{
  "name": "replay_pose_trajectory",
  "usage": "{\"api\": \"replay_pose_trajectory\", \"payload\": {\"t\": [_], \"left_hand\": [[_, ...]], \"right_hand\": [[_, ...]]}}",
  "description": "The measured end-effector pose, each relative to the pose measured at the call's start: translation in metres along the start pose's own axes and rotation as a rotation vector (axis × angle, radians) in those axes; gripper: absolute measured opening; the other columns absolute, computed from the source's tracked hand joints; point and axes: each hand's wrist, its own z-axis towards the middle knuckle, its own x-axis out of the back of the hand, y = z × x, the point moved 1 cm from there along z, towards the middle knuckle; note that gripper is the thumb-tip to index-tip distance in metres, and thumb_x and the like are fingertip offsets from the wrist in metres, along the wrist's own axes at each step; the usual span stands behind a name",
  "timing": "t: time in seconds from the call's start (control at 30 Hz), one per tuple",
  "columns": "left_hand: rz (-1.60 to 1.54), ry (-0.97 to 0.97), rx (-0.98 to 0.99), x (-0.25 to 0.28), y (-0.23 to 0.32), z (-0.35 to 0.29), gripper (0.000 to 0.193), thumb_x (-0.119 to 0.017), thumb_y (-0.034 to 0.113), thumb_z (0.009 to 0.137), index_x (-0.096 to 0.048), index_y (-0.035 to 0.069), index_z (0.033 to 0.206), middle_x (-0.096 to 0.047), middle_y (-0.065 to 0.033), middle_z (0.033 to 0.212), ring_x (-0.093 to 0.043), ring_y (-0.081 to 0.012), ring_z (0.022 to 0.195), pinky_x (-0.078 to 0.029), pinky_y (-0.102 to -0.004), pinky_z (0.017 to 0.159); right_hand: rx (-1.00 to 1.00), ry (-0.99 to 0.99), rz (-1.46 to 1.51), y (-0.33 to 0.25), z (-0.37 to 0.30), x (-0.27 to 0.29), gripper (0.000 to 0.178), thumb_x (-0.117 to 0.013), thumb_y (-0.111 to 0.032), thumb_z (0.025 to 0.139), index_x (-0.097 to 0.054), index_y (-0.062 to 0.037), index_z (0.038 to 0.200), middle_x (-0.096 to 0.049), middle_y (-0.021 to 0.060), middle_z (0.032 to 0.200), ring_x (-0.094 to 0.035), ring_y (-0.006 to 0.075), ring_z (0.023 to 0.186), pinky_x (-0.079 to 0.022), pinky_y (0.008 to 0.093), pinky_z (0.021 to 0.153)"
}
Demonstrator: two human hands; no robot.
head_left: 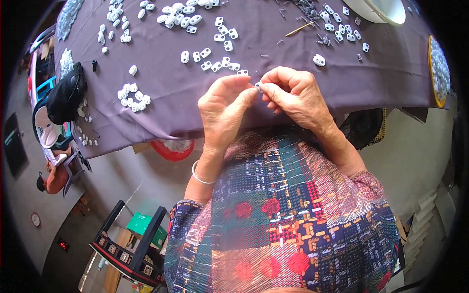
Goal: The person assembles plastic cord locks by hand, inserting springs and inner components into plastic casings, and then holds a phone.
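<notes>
Over the near edge of the table, my left hand (222,110) and my right hand (297,97) meet at their fingertips. Between them is a small white cord lock piece (258,86), mostly covered by the fingers. Thumb and forefinger of each hand are closed on it. Just beyond my left fingertips lies a loose row of white cord lock pieces with two holes (225,62). A small metal spring (264,55) rests on the cloth past my hands. To the right of it sits a single oval white cord lock (319,60).
A dark purplish cloth (166,93) covers the table. Oval white pieces (178,14) and a pile of springs (307,9) lie at the back, near a pointed yellowish stick (299,29). A white bucket (373,10) stands back right; a red basin (172,150) is below the table edge.
</notes>
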Motion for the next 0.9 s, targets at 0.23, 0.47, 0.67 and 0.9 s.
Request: {"api": "replay_pose_trajectory", "payload": {"t": [0.23, 0.47, 0.67, 0.9], "left_hand": [[0.103, -0.113, 0.012, 0.011, 0.000, 0.007, 0.023, -0.065, -0.004, 0.078, -0.059, -0.004, 0.100, -0.064, -0.0070, 0.083, -0.060, -0.0095, 0.070, -0.049, -0.0208, 0.062], [-0.022, 0.005, 0.041, 0.005, 0.010, 0.005, 0.025, -0.064, 0.000, 0.080, -0.059, -0.003, 0.104, -0.064, -0.0074, 0.083, -0.060, -0.0103, 0.069, -0.047, -0.0185, 0.056], [0.164, -0.060, 0.103, 0.008, 0.010, 0.004, 0.015, -0.063, 0.003, 0.082, -0.063, -0.003, 0.095, -0.065, -0.0068, 0.078, -0.059, -0.0085, 0.063, -0.043, -0.0171, 0.052], [0.160, -0.071, 0.089, 0.004, 0.007, 0.006, 0.010, -0.062, 0.005, 0.082, -0.064, -0.002, 0.089, -0.065, -0.0055, 0.074, -0.057, -0.0071, 0.060, -0.042, -0.0170, 0.050]], "right_hand": [[0.030, -0.056, -0.058, 0.004, 0.004, -0.001, 0.012, -0.058, -0.013, 0.087, -0.061, -0.0013, 0.090, -0.060, -0.0002, 0.070, -0.054, 0.0033, 0.058, -0.046, 0.0174, 0.051], [-0.058, -0.029, 0.185, 0.003, 0.005, 0.002, 0.014, -0.059, -0.015, 0.087, -0.061, -0.0013, 0.091, -0.061, 0.0018, 0.071, -0.056, 0.0049, 0.057, -0.048, 0.0183, 0.050], [-0.039, -0.019, 0.226, 0.004, 0.004, 0.002, 0.015, -0.059, -0.014, 0.087, -0.061, -0.0008, 0.093, -0.061, 0.0024, 0.072, -0.057, 0.0056, 0.058, -0.048, 0.0186, 0.051], [0.045, -0.068, 0.198, 0.006, 0.007, 0.003, 0.014, -0.059, -0.013, 0.087, -0.060, -0.0015, 0.095, -0.061, 0.0017, 0.075, -0.057, 0.0050, 0.061, -0.049, 0.0183, 0.052]]}}
